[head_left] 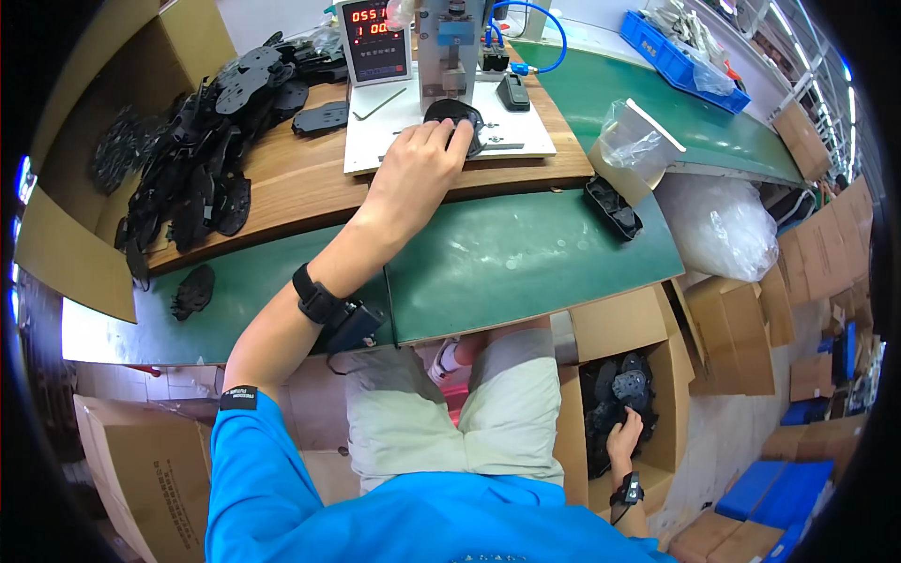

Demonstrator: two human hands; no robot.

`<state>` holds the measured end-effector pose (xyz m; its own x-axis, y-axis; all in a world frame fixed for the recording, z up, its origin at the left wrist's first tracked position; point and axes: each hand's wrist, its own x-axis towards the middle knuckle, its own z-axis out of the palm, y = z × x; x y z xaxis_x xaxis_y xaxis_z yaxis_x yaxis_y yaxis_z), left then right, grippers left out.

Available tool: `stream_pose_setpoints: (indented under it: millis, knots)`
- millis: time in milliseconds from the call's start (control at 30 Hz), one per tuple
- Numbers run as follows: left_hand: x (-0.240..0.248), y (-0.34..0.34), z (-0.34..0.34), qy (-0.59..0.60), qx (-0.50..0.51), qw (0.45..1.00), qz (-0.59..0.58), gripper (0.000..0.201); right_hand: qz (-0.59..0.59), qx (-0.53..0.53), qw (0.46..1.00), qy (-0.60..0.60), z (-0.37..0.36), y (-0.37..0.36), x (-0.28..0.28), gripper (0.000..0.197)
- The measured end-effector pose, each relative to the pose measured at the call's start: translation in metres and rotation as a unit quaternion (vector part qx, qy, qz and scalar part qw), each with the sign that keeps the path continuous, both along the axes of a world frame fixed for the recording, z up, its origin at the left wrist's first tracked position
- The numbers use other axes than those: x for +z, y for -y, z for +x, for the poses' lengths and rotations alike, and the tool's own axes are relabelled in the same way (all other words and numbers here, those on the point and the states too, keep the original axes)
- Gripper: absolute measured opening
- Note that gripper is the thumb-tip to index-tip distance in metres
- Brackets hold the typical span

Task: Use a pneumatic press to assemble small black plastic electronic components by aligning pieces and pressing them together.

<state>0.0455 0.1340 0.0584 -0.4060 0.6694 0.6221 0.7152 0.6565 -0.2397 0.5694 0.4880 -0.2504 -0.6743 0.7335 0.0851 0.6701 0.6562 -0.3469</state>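
My left hand (pixel 427 155) reaches forward with its fingers bent over a rounded black plastic part (pixel 477 139), gripping it on the white base plate (pixel 371 150) of a small bench press (pixel 449 56). The part sits under the press head, and my fingers hide some of it. Down at my right side, my right hand (pixel 624 436) is inside an open cardboard box (pixel 666 403). Its fingers are somewhat apart beside a dark plastic part (pixel 630 383), on top of several similar ones; I see nothing held in them.
A heap of black plastic parts (pixel 211 141) spreads over the wooden board at left. A controller with a red display (pixel 375 42) stands beside the press. A black tray (pixel 613 208) lies on the green table (pixel 526 258); a blue crate (pixel 680 61) stands farther back. A single black part (pixel 193 292) lies at left.
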Motion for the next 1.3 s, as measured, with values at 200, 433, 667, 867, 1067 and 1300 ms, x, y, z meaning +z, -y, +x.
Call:
stream_pose_setpoints:
  millis: [200, 433, 667, 867, 1067, 1300]
  knots:
    - [-0.002, 0.0, -0.001, 0.017, -0.037, 0.999, 0.033, 0.035, 0.122, 0.042, 0.991, 0.044, -0.029, 0.014, 0.012, 0.048]
    - [-0.01, 0.006, -0.004, -0.012, -0.026, 0.999, 0.033, 0.04, 0.006, 0.286, 0.918, -0.274, -0.159, 0.115, 0.207, 0.033]
    - [-0.024, 0.014, -0.007, 0.021, -0.062, 0.992, 0.112, 0.051, 0.085, 0.455, 0.813, -0.354, -0.29, 0.177, 0.304, 0.043]
    - [-0.032, 0.012, -0.01, 0.075, -0.123, 0.971, 0.193, 0.057, 0.153, 0.472, 0.807, -0.321, -0.432, 0.212, 0.321, 0.069]
    - [-0.035, 0.018, -0.011, 0.113, -0.147, 0.949, 0.255, 0.059, 0.18, 0.419, 0.84, -0.295, -0.482, 0.218, 0.299, 0.053]
    - [-0.013, 0.083, -0.067, 0.01, 0.01, 0.947, 0.32, 0.049, 0.167, 0.449, 0.842, -0.247, -0.479, 0.211, 0.317, 0.04]
